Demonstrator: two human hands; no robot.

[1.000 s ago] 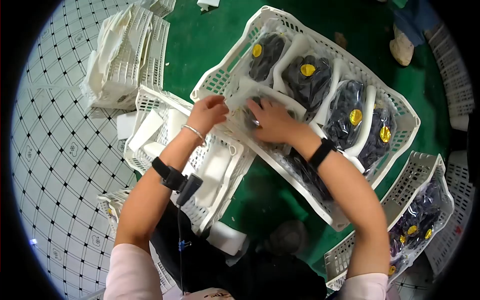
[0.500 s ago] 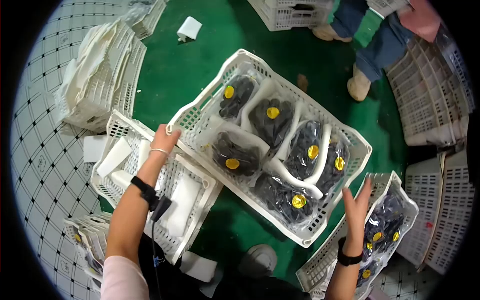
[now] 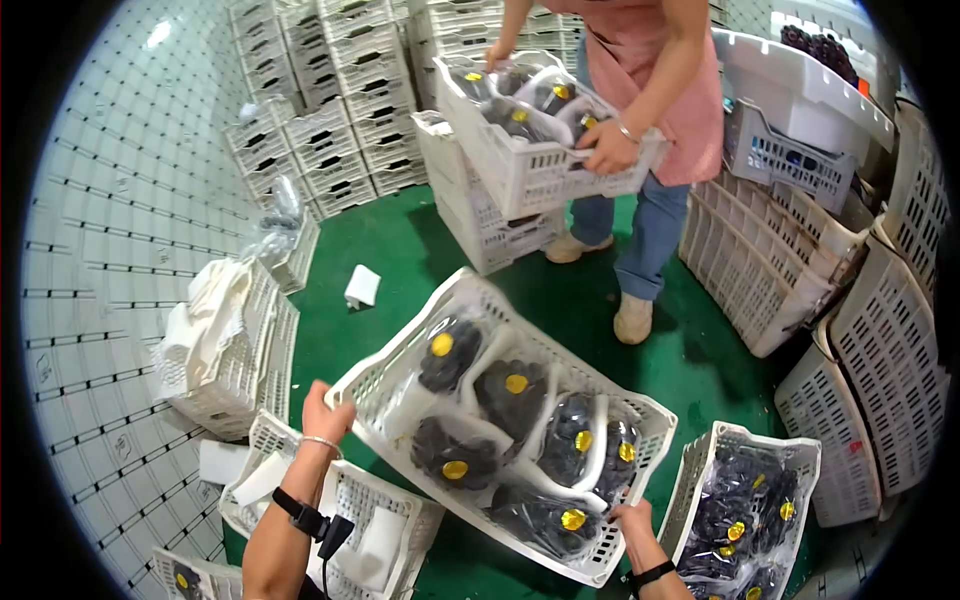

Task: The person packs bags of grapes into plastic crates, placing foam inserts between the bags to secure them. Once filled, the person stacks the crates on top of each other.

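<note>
A white slatted plastic crate [image 3: 652, 412] is held up in front of me, tilted across the view. In it lie several clear bags of dark grapes [image 3: 515, 390] with round yellow stickers, set apart by white foam strips [image 3: 598, 450]. My left hand [image 3: 327, 413] is closed around the crate's left corner. At the right end, my right hand [image 3: 634, 524] grips the rim near the lower corner, its fingers partly hidden by the crate. Below my left arm stands another white crate [image 3: 415, 515] with white foam pieces [image 3: 380, 545].
A crate of bagged grapes [image 3: 815, 470] stands at right. Across the green floor [image 3: 400, 230], a person in a pink apron [image 3: 690, 110] holds a similar filled crate [image 3: 570, 185] over stacked crates [image 3: 485, 245]. More crate stacks [image 3: 375, 90] line the back. A white foam piece [image 3: 362, 287] lies on the floor.
My right hand has gone from open beside the crate to gripping its right end. The view has tipped up, showing the other person holding a filled crate. My left hand keeps its grip.
</note>
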